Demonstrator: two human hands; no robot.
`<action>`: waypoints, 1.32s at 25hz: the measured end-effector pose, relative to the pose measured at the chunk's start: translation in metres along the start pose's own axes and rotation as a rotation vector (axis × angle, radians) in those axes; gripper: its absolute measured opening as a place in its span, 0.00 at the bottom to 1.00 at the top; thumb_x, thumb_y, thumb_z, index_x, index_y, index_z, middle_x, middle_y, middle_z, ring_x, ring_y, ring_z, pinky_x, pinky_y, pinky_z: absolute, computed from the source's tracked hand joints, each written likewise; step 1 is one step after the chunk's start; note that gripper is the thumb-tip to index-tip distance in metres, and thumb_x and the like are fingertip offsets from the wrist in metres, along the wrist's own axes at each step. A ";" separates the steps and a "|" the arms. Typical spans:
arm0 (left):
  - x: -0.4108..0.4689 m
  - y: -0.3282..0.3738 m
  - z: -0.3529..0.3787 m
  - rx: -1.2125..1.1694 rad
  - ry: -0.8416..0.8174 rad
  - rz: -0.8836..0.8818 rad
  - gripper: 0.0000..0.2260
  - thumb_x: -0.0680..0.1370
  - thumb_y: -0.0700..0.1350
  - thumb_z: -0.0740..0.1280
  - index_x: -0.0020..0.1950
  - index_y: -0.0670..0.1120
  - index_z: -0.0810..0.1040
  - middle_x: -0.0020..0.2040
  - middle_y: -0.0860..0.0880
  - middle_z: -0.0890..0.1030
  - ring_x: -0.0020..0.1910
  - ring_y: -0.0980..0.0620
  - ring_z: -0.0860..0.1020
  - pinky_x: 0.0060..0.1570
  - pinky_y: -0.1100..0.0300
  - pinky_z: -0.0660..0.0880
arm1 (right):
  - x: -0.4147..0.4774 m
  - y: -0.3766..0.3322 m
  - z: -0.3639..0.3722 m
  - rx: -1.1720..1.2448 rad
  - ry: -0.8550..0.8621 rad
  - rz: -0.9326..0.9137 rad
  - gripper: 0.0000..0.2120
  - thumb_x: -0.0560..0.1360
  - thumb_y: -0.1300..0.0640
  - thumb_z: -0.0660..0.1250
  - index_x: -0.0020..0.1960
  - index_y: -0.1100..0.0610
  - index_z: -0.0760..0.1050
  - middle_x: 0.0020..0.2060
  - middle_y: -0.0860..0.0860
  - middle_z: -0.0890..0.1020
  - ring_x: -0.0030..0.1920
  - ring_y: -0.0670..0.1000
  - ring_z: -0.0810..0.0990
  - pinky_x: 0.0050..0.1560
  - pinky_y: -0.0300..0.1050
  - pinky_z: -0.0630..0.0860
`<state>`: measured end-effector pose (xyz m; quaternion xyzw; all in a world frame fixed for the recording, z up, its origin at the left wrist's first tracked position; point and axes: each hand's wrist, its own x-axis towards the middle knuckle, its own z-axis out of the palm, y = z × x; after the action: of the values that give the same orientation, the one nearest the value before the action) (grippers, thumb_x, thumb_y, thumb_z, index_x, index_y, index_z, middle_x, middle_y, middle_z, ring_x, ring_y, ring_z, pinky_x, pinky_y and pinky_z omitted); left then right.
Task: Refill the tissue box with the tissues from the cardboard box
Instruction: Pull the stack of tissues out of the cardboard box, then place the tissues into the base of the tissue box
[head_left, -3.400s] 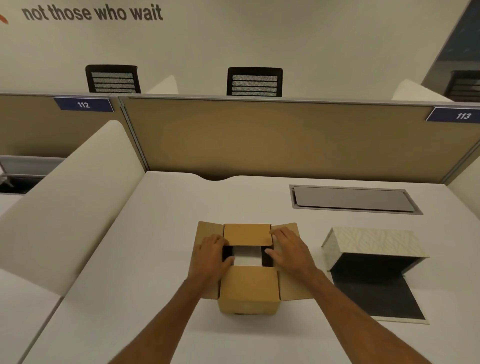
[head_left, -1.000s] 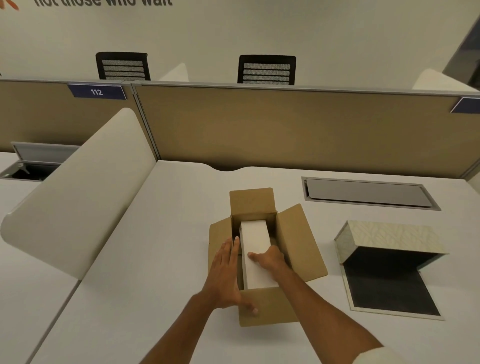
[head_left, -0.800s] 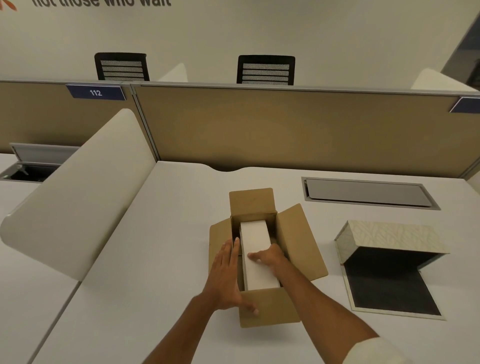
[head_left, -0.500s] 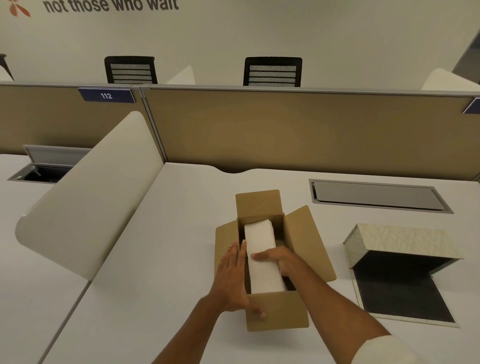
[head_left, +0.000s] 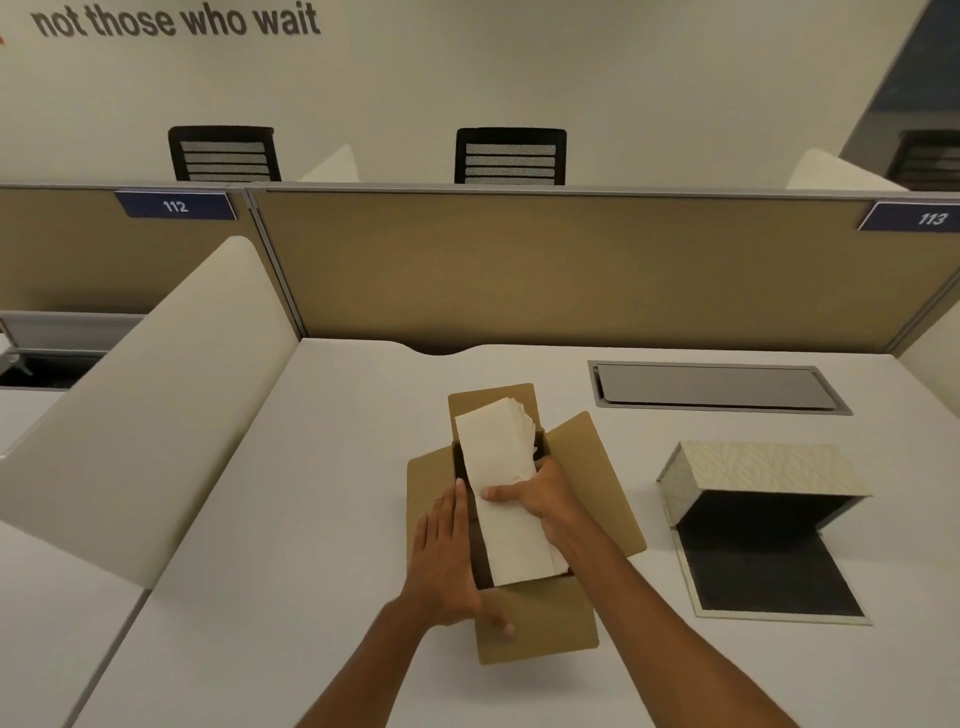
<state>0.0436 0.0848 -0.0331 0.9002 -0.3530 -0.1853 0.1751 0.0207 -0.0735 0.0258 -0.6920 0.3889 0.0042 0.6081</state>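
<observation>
An open brown cardboard box (head_left: 587, 467) sits mid-desk with its flaps spread. A white stack of tissues (head_left: 501, 457) rises partly out of it, far end tilted up above the rear flap. My right hand (head_left: 540, 493) grips the stack from its right side, thumb across the top. My left hand (head_left: 447, 556) lies flat on the box's left flap and front edge, fingers extended. To the right stands the cream patterned tissue box (head_left: 753, 473), tipped open with its dark inside and dark base panel (head_left: 763, 571) showing.
A grey cable hatch (head_left: 717, 387) is set into the desk behind the tissue box. A tan partition (head_left: 519, 270) closes the far edge, and a cream curved divider (head_left: 156, 395) bounds the left side. Two black chairs stand beyond the partition.
The box flaps were opened. Since a second ago my right hand has lifted the tissue stack upward out of the box, its far end rising. My left hand stays on the box.
</observation>
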 end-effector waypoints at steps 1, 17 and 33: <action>0.000 0.000 0.001 -0.006 -0.001 0.001 0.74 0.44 0.81 0.62 0.75 0.46 0.28 0.77 0.50 0.31 0.77 0.48 0.34 0.76 0.44 0.41 | -0.007 -0.005 -0.007 0.020 -0.007 -0.018 0.33 0.61 0.55 0.81 0.57 0.55 0.65 0.53 0.55 0.77 0.50 0.56 0.79 0.52 0.54 0.79; 0.025 0.169 -0.021 -0.995 0.186 -0.018 0.36 0.70 0.69 0.63 0.72 0.51 0.66 0.72 0.49 0.69 0.67 0.52 0.68 0.63 0.54 0.66 | -0.040 0.013 -0.199 0.638 0.114 -0.036 0.22 0.65 0.58 0.77 0.56 0.58 0.74 0.53 0.59 0.81 0.50 0.59 0.80 0.45 0.56 0.78; 0.059 0.357 0.128 -1.609 0.100 -0.428 0.34 0.59 0.47 0.82 0.62 0.43 0.75 0.56 0.41 0.82 0.54 0.42 0.81 0.43 0.51 0.81 | -0.022 0.119 -0.341 0.919 0.148 0.044 0.28 0.65 0.57 0.77 0.61 0.61 0.73 0.56 0.60 0.80 0.55 0.61 0.79 0.60 0.64 0.75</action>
<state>-0.1784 -0.2258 0.0026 0.5550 0.0741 -0.3699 0.7414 -0.2186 -0.3443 0.0254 -0.3408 0.4075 -0.2051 0.8220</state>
